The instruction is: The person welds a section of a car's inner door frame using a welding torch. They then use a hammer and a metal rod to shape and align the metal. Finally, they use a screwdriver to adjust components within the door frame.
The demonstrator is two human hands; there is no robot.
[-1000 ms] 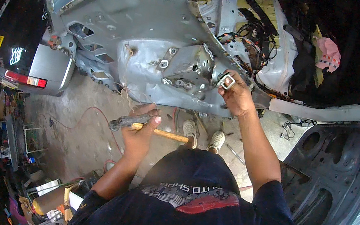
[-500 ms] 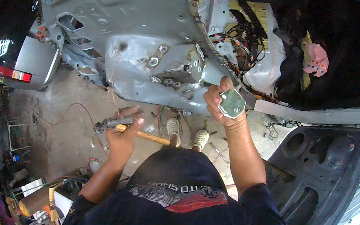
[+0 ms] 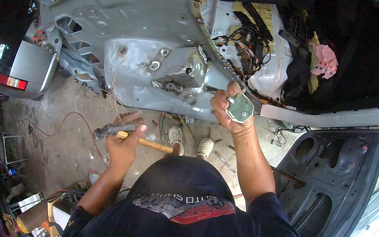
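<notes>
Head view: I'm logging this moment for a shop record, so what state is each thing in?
Left hand: closed around a hammer.
Hammer: held level, wooden handle pointing right, clear of the panel.
Right hand: gripping a small metal plate.
Metal plate: held at the body edge.
Car body shell: stripped, bare grey metal.
Wiring: loose, exposed.
Car door: open, trim removed.

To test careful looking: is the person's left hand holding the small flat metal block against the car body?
No. The left hand grips a wooden-handled hammer; the right hand holds the block.
</notes>
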